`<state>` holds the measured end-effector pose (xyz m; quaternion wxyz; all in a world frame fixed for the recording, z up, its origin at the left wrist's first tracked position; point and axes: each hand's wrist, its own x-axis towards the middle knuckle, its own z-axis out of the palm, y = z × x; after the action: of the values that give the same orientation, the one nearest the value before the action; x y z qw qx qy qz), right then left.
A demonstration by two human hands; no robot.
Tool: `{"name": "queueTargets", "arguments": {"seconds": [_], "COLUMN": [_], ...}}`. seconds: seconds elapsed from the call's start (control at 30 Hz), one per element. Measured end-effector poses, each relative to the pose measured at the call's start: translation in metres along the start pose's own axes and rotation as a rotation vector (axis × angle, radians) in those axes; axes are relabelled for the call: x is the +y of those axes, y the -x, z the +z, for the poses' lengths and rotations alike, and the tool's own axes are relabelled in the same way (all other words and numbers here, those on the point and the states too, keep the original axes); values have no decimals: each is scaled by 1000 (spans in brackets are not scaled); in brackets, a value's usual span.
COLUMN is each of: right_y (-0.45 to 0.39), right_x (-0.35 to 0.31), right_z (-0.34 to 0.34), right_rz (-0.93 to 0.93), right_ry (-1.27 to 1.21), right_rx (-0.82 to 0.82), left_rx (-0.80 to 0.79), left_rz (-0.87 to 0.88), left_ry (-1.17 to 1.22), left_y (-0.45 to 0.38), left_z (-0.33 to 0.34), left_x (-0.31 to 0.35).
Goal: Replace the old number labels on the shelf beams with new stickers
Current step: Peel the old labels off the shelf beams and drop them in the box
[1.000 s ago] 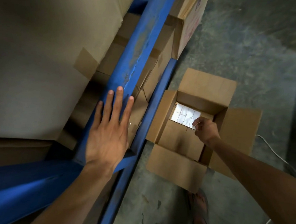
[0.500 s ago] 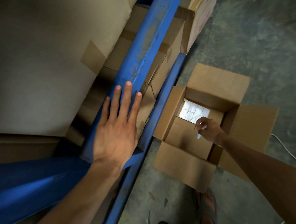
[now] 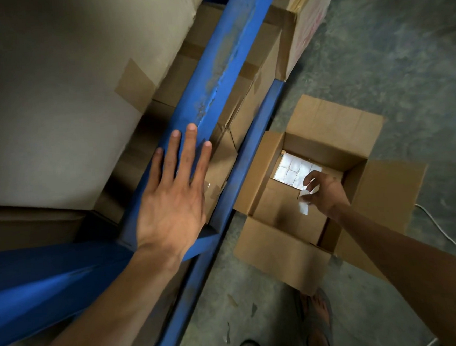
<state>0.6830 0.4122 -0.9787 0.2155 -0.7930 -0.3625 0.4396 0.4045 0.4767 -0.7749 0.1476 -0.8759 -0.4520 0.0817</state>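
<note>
A blue shelf beam (image 3: 224,65) runs diagonally from upper right down to the lower left. My left hand (image 3: 173,201) lies flat on it, fingers spread and empty. An open cardboard box (image 3: 334,122) stands on the floor to the right. Inside it lies a white sheet of stickers (image 3: 294,171). My right hand (image 3: 324,193) is down in the box, fingers pinched on a small white sticker (image 3: 304,208) just off the sheet. No label shows on the visible stretch of beam.
Large cardboard cartons (image 3: 54,104) fill the shelf to the left, smaller ones (image 3: 243,101) sit under the beam. A lower blue beam (image 3: 257,143) runs beside the open box. Grey concrete floor (image 3: 388,53) lies to the right, with a white cable (image 3: 441,233). Sandalled feet (image 3: 315,323) stand below.
My right hand has drawn back from the sticker sheet towards me with a small white sticker in its fingers. My left hand stays flat on the beam.
</note>
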Motion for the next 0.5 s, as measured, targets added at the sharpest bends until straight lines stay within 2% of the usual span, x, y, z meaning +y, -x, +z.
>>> {"name": "queueTargets", "arguments": {"seconds": [0.2, 0.37, 0.5], "right_y": [1, -3, -2], "right_x": [0, 6, 4], "right_z": [1, 7, 7], "right_rz": [28, -5, -25], "right_ry": [131, 454, 537], "right_rx": [141, 55, 90], "left_rx": [10, 9, 17], "left_rz": [-1, 4, 0], "left_ry": [-1, -9, 2], "left_y": [0, 1, 0], "left_z": [2, 3, 3], "left_x": [0, 0, -1]}}
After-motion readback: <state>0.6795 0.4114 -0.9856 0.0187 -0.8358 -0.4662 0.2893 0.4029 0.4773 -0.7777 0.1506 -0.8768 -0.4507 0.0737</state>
